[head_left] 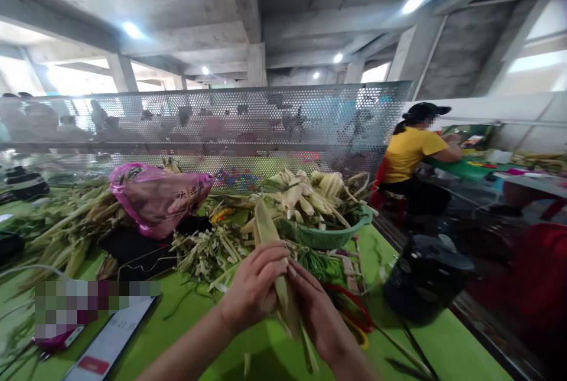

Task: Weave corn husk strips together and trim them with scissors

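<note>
Both my hands meet low in the middle of the view, around a long, pale green corn husk [266,224]. My left hand [260,280] has its fingers wrapped over the middle of the husk. My right hand [312,304] closes on the husk from the other side, fingertips close to those of my left. One end of the husk points away from me; loose strips hang towards me below the hands. Just beyond lies a heap of cut stalk pieces [212,251]. A green basket [332,236] full of peeled husks [305,192] stands behind my right hand.
Scissors [365,319] with red and yellow handles lie right of my hand, near a dark bucket [425,277]. A pink plastic bag [155,198], leaf piles [66,239] and a phone [110,339] are left. A perforated metal screen [221,115] stands behind; a person in yellow [410,153] sits right.
</note>
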Tool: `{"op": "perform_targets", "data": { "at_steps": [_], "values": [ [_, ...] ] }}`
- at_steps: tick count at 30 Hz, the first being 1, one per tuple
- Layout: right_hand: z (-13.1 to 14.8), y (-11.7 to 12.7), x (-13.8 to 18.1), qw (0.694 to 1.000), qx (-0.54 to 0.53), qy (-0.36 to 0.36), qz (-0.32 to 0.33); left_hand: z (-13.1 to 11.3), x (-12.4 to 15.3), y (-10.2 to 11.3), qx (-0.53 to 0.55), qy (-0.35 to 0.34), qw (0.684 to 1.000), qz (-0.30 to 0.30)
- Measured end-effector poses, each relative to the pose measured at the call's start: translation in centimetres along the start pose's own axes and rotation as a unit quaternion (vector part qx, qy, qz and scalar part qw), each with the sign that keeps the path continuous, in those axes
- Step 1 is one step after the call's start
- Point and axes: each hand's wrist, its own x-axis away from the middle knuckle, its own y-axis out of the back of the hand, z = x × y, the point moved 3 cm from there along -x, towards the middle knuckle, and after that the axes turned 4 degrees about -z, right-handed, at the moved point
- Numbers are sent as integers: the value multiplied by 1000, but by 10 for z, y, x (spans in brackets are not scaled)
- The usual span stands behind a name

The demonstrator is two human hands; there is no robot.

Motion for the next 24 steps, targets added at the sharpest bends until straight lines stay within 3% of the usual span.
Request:
{"op": "perform_targets", "data": {
  "at_steps": [3,6,8,10,12,15,17,19,22,24],
  "values": [
    [-1,0,-2,999,33,24,-21,8,18,-2,-2,57,998,-19],
    [3,-1,-2,994,87,45,-38,26,29,1,64,212,967,-124],
    [4,-4,0,992,108,41,-42,39,36,-1,180,355,901,-172],
    [-1,-9,1,991,125,31,-33,47,40,-5,307,458,816,-173],
    [-8,-14,2,989,149,21,-9,49,42,-8,400,506,749,-155],
    [-21,-20,0,978,201,2,49,47,42,-9,465,535,695,-121],
    [-20,-17,-4,962,261,15,75,46,41,-7,470,545,685,-119],
    [-9,-6,-9,932,353,57,62,48,41,-4,455,545,693,-123],
    [18,27,-15,849,517,108,-29,52,40,0,425,529,726,-111],
    [30,53,-13,780,613,105,-65,56,41,3,398,520,750,-98]
  ]
}}
